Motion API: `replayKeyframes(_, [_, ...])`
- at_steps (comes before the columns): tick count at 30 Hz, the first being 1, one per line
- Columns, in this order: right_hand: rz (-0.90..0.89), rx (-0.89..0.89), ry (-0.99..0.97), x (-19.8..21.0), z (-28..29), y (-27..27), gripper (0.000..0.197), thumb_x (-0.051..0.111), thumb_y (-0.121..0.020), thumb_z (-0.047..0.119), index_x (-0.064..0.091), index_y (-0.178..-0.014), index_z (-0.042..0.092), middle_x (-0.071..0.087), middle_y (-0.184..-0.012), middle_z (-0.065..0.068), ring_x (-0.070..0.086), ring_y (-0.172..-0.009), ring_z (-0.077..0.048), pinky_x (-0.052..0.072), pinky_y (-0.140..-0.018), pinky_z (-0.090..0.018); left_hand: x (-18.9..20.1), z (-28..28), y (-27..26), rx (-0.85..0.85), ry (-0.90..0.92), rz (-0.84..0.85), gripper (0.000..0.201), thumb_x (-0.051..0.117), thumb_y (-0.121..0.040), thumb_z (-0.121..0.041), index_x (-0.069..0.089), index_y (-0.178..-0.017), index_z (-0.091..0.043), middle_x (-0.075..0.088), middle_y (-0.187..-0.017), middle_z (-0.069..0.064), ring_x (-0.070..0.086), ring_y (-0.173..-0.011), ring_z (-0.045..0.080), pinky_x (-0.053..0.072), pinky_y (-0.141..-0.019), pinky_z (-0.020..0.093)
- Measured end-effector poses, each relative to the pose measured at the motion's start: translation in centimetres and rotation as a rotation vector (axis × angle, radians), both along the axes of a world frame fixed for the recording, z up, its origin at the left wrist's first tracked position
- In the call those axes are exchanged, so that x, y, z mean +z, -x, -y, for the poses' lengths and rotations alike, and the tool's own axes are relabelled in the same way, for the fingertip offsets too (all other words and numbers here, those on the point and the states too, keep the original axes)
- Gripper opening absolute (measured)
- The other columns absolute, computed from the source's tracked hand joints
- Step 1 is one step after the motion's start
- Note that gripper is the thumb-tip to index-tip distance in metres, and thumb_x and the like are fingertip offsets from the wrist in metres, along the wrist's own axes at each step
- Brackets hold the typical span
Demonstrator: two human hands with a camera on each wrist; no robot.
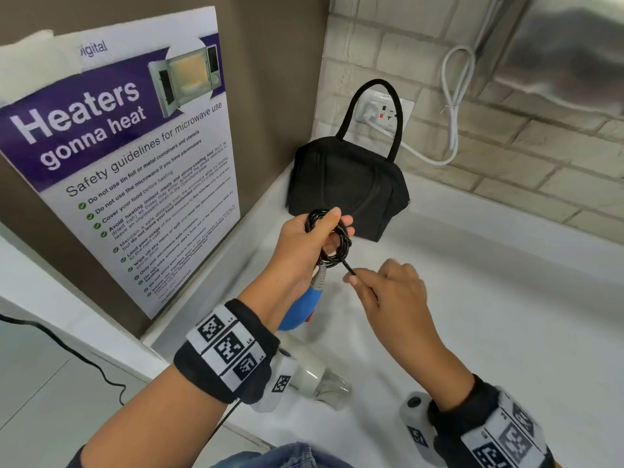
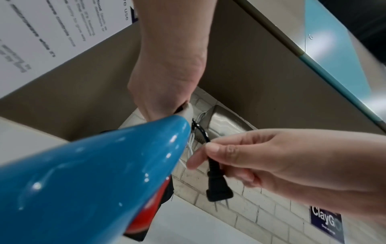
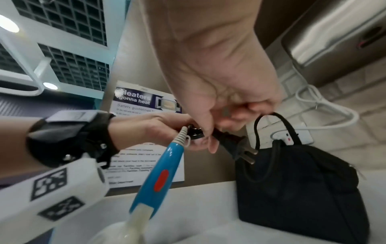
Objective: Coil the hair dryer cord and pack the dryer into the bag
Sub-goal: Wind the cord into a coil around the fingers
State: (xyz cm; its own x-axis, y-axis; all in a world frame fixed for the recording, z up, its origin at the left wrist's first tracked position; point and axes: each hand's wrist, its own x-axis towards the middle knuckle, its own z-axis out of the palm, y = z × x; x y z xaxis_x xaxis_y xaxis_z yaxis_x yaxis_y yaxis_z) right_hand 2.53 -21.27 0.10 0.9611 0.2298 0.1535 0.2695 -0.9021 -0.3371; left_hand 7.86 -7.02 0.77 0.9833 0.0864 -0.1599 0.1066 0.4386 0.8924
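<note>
The left hand (image 1: 305, 241) grips the coiled cord (image 1: 329, 238) in its curled fingers, with the blue-handled hair dryer (image 3: 155, 180) hanging below it over the white surface (image 1: 472, 315); the right hand (image 1: 388, 288) pinches the cord just behind the plug (image 3: 238, 147). Only a short tail appears left, so it should be tucked through or round the loops under light tension, the left thumb keeping them bunched. The black bag (image 1: 347, 187) stands behind, apparently closed, and will need opening.
</note>
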Motion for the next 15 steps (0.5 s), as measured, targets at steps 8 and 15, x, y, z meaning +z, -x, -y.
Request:
replayKeyframes(8, [-0.398,-0.073,-0.607,1.0,-1.3,-1.8,0.024,0.045,-0.091,0.013,0.067,-0.1,0.017,0.07,-0.097,-0.005,0.063,-0.094,-0.026,0.049,-0.091,-0.044,0.0,0.3,0.4,-0.043,-0.058,-0.001,0.015,0.059,-0.09,-0.028,0.066,-0.085,-0.015,0.075,-0.094,-0.004,0.066,-0.085,0.008,0.053,-0.076,0.02])
replayKeyframes(15, [-0.393,-0.055,-0.772,1.8,-1.9,-2.5,0.033,0.054,-0.09,0.039,0.037,-0.108,0.017,0.069,-0.101,-0.016,0.064,-0.097,-0.031,0.052,-0.08,-0.041,0.5,0.6,0.9,-0.074,-0.049,-0.011,0.025,0.057,-0.092,-0.03,0.063,-0.104,-0.01,0.074,-0.098,-0.003,0.07,-0.075,0.007,0.054,-0.056,0.022])
